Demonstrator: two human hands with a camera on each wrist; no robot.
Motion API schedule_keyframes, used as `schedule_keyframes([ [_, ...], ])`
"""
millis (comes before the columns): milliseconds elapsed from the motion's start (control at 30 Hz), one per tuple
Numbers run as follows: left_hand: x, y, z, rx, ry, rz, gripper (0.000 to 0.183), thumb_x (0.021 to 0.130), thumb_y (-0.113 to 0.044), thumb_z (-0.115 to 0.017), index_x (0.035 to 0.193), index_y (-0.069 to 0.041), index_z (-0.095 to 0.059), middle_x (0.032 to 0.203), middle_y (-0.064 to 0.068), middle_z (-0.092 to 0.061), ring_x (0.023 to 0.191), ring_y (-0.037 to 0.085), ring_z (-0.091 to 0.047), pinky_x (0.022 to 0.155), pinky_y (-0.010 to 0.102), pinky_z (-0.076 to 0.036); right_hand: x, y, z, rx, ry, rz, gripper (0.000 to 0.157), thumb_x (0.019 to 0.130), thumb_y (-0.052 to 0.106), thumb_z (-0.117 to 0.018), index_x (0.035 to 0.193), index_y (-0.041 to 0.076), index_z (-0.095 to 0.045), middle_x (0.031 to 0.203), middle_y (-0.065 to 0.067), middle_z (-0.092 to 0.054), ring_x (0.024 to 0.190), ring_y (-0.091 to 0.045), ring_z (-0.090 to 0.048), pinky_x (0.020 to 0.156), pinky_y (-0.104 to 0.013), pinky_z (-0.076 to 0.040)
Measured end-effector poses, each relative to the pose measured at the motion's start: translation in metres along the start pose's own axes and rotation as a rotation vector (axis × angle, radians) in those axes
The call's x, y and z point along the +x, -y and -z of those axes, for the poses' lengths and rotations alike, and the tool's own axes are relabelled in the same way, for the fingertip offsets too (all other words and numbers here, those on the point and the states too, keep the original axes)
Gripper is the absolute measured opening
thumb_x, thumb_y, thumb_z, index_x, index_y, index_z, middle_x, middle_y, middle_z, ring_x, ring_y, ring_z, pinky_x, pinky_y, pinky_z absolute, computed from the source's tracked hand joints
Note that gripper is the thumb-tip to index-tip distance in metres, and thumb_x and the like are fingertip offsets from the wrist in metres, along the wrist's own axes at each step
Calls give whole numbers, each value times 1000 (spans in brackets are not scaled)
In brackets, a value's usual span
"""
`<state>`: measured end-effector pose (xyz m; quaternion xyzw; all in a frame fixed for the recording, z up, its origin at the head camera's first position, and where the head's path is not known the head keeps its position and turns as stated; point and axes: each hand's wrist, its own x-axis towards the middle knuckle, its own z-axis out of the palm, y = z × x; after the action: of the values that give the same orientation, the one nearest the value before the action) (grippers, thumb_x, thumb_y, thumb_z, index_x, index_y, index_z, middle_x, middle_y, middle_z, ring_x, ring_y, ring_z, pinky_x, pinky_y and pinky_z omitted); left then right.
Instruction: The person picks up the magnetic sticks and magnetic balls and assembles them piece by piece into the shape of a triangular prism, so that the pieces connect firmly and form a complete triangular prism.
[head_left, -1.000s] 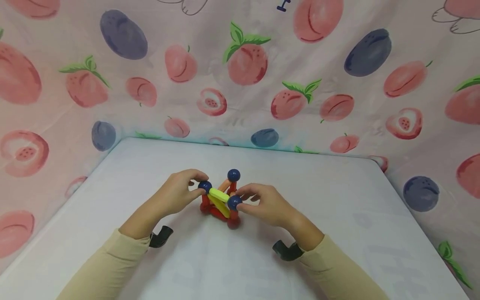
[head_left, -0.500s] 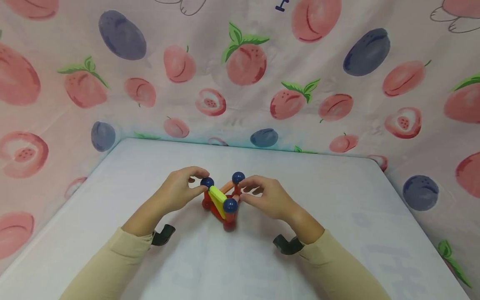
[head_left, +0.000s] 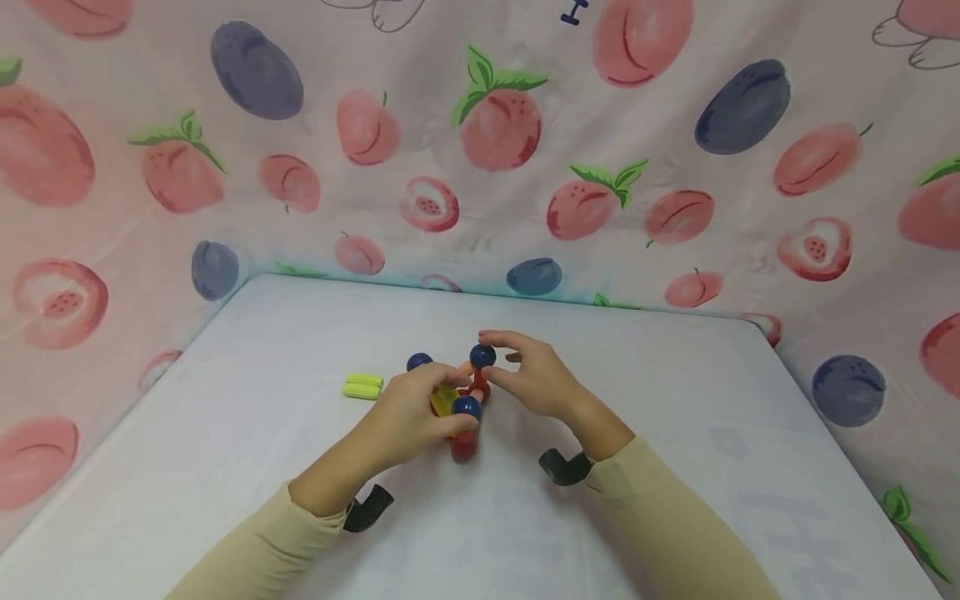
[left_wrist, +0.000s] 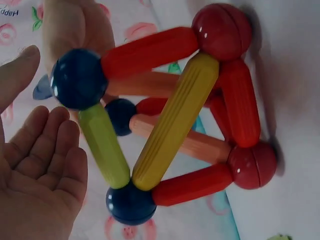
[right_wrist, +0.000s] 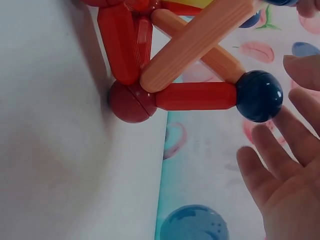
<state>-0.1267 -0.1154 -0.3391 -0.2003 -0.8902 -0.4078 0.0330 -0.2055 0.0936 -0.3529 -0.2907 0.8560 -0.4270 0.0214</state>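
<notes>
A magnetic building-stick frame of red, orange and yellow rods with red balls [right_wrist: 133,102] at its base stands on the table. My left hand [head_left: 408,412] is at the near blue ball [left_wrist: 80,78]; in the left wrist view its thumb stays apart from the ball and its fingers are spread below. My right hand [head_left: 536,375] spans the right blue ball [right_wrist: 259,96], fingertips beside it and thumb slightly apart. Farther left is another blue ball [left_wrist: 131,204]. A yellow-green rod [left_wrist: 104,146] joins the near and left balls. A yellow rod [left_wrist: 176,122] slants below it.
Two loose yellow-green rods [head_left: 363,386] lie side by side on the white table [head_left: 675,467], left of the frame. A fruit-printed cloth [head_left: 480,208] hangs behind the table. Each wrist carries a dark mount [head_left: 564,467].
My left hand has gone from the left blue ball to the near one, uncovering the two loose rods. My right hand has gone from the near ball to the right one.
</notes>
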Motion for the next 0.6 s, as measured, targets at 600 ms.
schedule_keyframes([
  [600,-6,16,7,116,1,-26,31,85,-10,-80,115,-6,-70,108,2,-64,102,22,-57,85,39,-54,-4,-4,7,-13,22,-29,36,92,12,-69,127,3,-64,123,-8,-64,110,-25,-61,95,-48,-52],
])
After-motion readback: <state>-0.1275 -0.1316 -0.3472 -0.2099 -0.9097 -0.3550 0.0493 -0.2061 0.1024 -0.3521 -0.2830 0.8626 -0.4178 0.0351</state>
